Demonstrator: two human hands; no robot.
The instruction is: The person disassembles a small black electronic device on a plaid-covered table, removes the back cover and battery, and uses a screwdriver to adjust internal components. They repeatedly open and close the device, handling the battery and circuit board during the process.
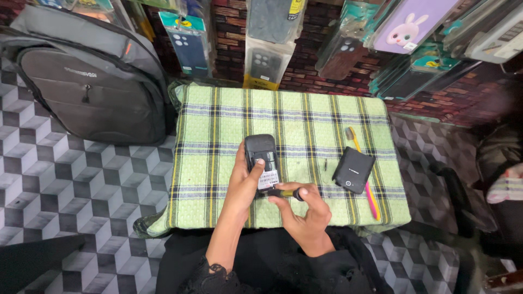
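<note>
Left hand: fingers closed round open-backed phone, mid green-checked surface. Right hand: fingers pinching screwdriver at phone's lower end. Back cover, toothbrush lie right.

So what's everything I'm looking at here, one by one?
Checked cloth: one, green with dark and yellow stripes, covering the small table.
Opened phone: one, black, back cover off, on the cloth, held in the left grip.
Screwdriver: one, dark with yellow, in the right grip at the phone's lower end.
Back cover: one, black, on the cloth to the right.
Toothbrush: one, yellow and pink, partly under the back cover.
Backpack: one, grey, on the patterned floor, upper left.
Phone cases: many, mixed colours, hanging on the brick wall.
Left hand: holds the phone.
Right hand: holds the screwdriver.
</note>
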